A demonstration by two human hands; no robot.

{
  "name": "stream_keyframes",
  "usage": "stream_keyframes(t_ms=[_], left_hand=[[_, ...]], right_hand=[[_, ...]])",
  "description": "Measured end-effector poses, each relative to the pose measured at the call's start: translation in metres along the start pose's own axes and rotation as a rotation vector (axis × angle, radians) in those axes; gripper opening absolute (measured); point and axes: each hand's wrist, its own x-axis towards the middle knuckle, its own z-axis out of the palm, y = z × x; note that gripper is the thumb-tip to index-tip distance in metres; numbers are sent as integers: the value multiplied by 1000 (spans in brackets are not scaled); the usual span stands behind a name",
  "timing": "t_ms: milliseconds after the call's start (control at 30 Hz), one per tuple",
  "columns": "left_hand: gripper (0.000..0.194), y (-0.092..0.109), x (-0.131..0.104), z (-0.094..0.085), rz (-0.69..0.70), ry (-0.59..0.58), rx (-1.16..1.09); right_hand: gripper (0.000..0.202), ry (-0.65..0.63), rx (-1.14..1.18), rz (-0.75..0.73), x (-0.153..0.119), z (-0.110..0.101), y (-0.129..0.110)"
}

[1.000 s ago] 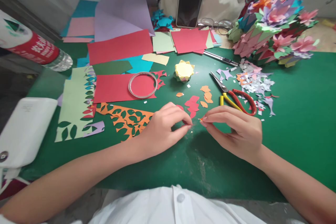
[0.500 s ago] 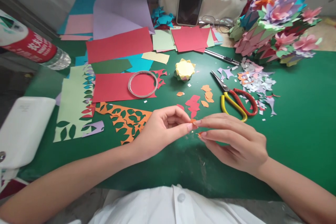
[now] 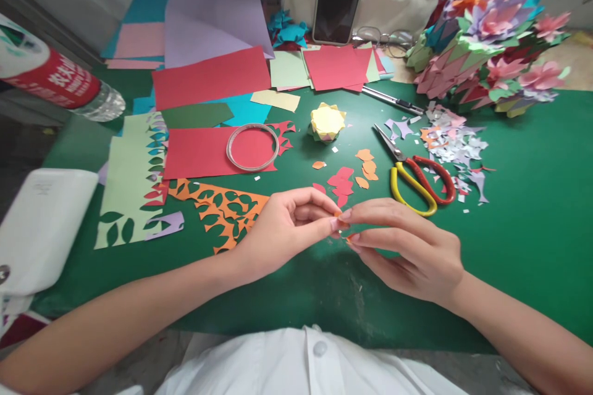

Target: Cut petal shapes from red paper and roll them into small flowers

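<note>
Inside near edge of green table (image 3: 319, 302), short of scissors (image 3: 404, 163) — left hand (image 3: 291, 225), right hand (image 3: 410, 247): fingers pinching orange paper bits (image 3: 350, 238).

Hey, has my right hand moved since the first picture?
Yes. Against the scissors, the right hand has shifted slightly toward the body, uncovering more of the yellow handle, and its upper fingertips now reach the left hand.

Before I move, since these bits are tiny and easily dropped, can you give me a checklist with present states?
1. Left hand pinching orange piece: ok.
2. Right hand pinching second orange piece: ok.
3. Scissors pointing away from both hands: ok.
4. Paper-knife blade retracted: cannot tell.
5. White scraps all in one pile: not ok, a few lie loose.
</note>
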Motion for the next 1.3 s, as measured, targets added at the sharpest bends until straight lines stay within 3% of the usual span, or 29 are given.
stream_keyframes(t_ms=[167,467,1300], left_hand=[[4,2,-3,1,49,43,51],[3,2,-6,2,90,72,189],[10,2,-9,2,80,89,347]], right_hand=[[21,23,-84,3,-3,1,3],[21,-77,-146,-39,-9,0,9],[21,-104,-191,-63,-11,1,10]])
